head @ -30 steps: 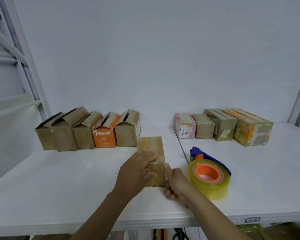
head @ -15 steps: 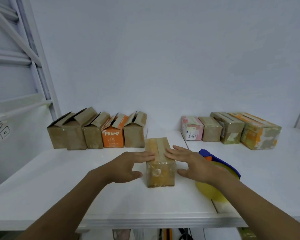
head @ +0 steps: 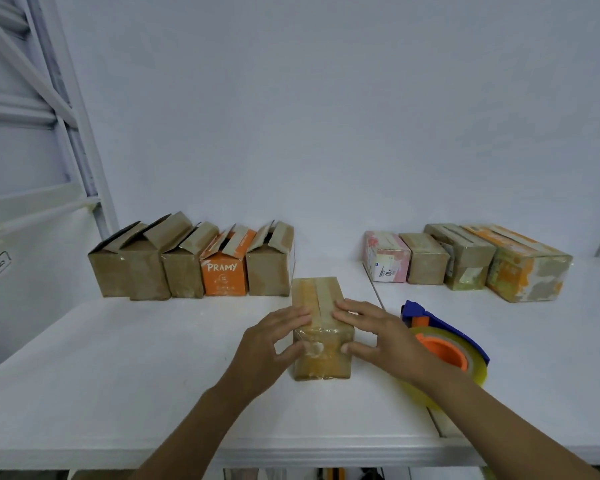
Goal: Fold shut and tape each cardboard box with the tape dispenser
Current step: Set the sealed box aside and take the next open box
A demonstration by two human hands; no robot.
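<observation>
A small brown cardboard box [head: 317,296], closed and taped along its top, lies in the middle of the white table [head: 118,368]. My left hand [head: 269,344] grips its left side, fingers on the top and thumb on the near end. My right hand [head: 381,336] holds the right side the same way. The tape dispenser [head: 444,344], blue and orange with a clear yellowish roll, lies on the table just right of my right hand, partly hidden by my wrist.
Several boxes with open flaps [head: 191,261], one orange and marked PRAMY [head: 224,271], stand in a row at the back left. Several taped boxes [head: 465,261] line the back right. A white metal frame [head: 66,133] rises at the left. The table's front edge is close below my forearms.
My right hand left the box's near end and came up onto its right side. My left hand shifted from the top to the left side. The head camera moved closer and slightly left.
</observation>
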